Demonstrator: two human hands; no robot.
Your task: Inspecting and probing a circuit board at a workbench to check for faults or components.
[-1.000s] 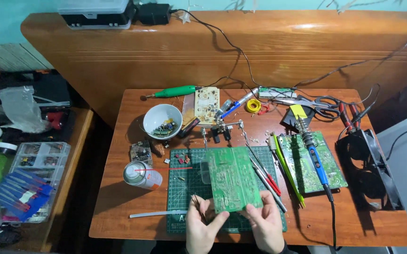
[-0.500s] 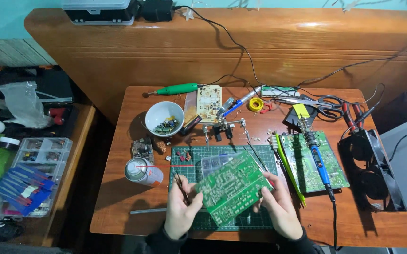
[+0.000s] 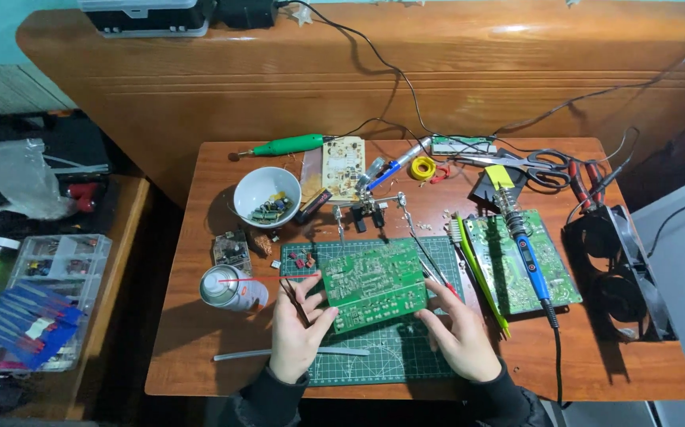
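**Green circuit board held over the cutting mat, both hands engaged**

Item: green circuit board [image 3: 372, 283], solder side up, tilted slightly, raised just above the green cutting mat [image 3: 374, 356] at the near middle of the bench [image 3: 596, 372].

Hands: left hand [image 3: 299, 332] clamped on the board's left near edge, with a pair of tweezers [image 3: 293, 294] pinched in the same fingers. Right hand [image 3: 461, 336] braced against the board's right near corner, fingers spread rather than curled shut.

Surroundings: spray can [image 3: 228, 289] lying left of the mat; white bowl [image 3: 267, 196] of small parts farther back; helping-hands clamp stand [image 3: 370, 212] just beyond the mat; second green board [image 3: 520, 265] to the right with a blue soldering iron [image 3: 528, 253] laid across it; green-handled screwdriver [image 3: 291, 145] and solder spool [image 3: 422, 168] at the far edge.

Step, as judged: the board is being turned and inspected in hand, not yet worked on. A next move would call for settling the board flat or in the clamp, freeing one hand for the tweezers or iron.
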